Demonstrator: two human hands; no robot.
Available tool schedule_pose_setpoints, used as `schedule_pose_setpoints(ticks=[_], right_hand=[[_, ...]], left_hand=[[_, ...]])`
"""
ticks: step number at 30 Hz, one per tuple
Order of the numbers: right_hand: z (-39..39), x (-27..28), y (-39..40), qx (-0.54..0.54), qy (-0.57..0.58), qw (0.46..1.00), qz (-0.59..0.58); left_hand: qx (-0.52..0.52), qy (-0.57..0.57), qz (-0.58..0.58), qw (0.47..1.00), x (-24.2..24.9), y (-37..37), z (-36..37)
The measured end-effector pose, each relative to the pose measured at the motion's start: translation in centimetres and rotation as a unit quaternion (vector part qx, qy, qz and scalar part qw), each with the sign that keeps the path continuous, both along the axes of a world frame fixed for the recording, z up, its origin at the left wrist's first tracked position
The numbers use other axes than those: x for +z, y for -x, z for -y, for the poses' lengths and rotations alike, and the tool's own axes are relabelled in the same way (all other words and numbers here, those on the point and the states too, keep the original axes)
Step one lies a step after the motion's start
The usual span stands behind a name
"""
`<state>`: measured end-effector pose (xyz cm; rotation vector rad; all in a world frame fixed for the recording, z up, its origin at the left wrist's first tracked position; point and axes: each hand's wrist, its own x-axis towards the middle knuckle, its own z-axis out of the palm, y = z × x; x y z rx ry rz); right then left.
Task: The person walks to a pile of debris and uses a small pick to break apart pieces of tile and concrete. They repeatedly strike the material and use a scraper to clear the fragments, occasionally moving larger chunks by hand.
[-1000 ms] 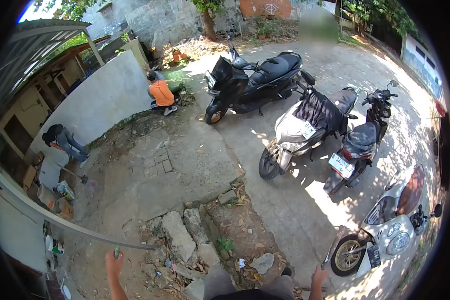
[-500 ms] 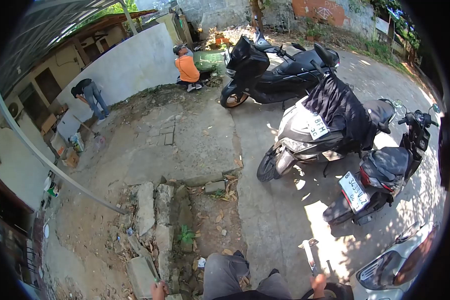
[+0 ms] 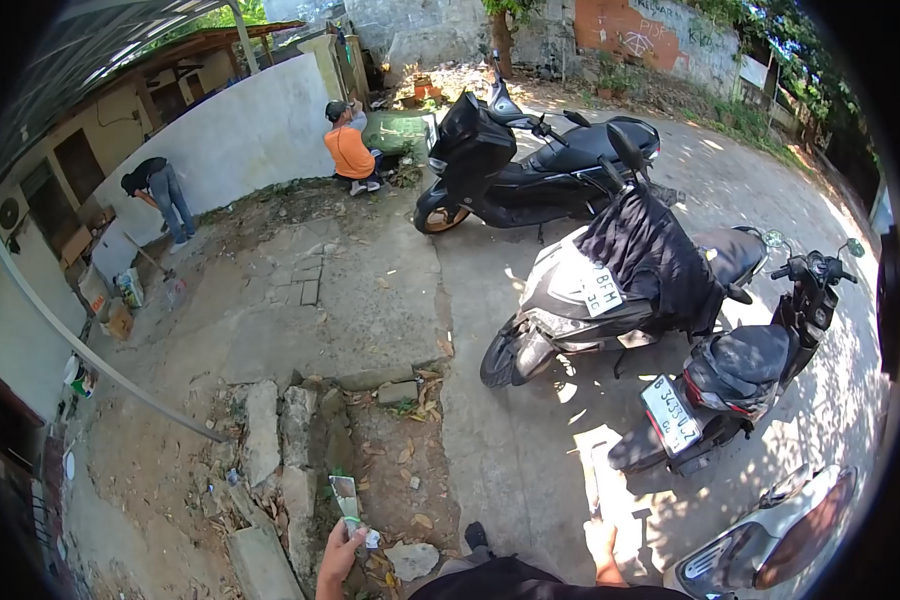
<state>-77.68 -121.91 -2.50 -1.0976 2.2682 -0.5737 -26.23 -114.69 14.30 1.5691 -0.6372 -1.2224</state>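
Open concrete ran up the middle of the yard, between a strip of broken slabs point(image 3: 270, 440) and rubble on the left and a row of parked motorbikes on the right. A white wall point(image 3: 240, 140) closed the far left edge; two people worked against it, one bent over point(image 3: 158, 195), one crouched in an orange shirt point(image 3: 348, 152). A long pale pipe point(image 3: 90, 350) slanted across the left side, its low end resting near the slabs.

Left hand point(image 3: 342, 553), low at the bottom edge, was closed around the handle of a green-handled tool point(image 3: 347, 502). Its flat blade stood nearly upright, long axis pointing away from the person and leaning slightly left, over the rubble.

Right hand point(image 3: 600, 542) gripped a narrow metal tool point(image 3: 592, 490), thin and pale, also upright, long axis pointing away towards the nearest scooter; it was too thin against the sunlit ground to identify.

Writing: the white scooter point(image 3: 570, 300) under a black cloth carried a plate reading roughly "BFM"; the black scooter point(image 3: 740, 380) beside it a white plate point(image 3: 668, 415), digits partly legible, about "3433". Graffiti on the far brick wall point(image 3: 640, 30) was unreadable.
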Motion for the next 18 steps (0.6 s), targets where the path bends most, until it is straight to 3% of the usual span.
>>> schedule_pose_setpoints(ticks=[3,7,9,18], right_hand=[[0.1,-1.4,1.8,0.026,0.047,0.997,-0.06],[0.2,-0.8,3.1,-0.049,0.077,0.992,-0.083],[0.9,1.2,3.8,-0.069,0.07,0.995,0.033],[3.6,2.4,7.3,0.003,0.096,0.993,0.071]], left_hand=[[-0.012,0.003,-0.007,1.0,1.6,0.1,2.2],[-0.03,0.011,-0.008,0.999,2.4,-0.1,4.5],[-0.04,0.02,0.001,0.999,2.7,0.2,5.5],[0.042,0.084,-0.019,0.995,3.6,6.8,7.7]])
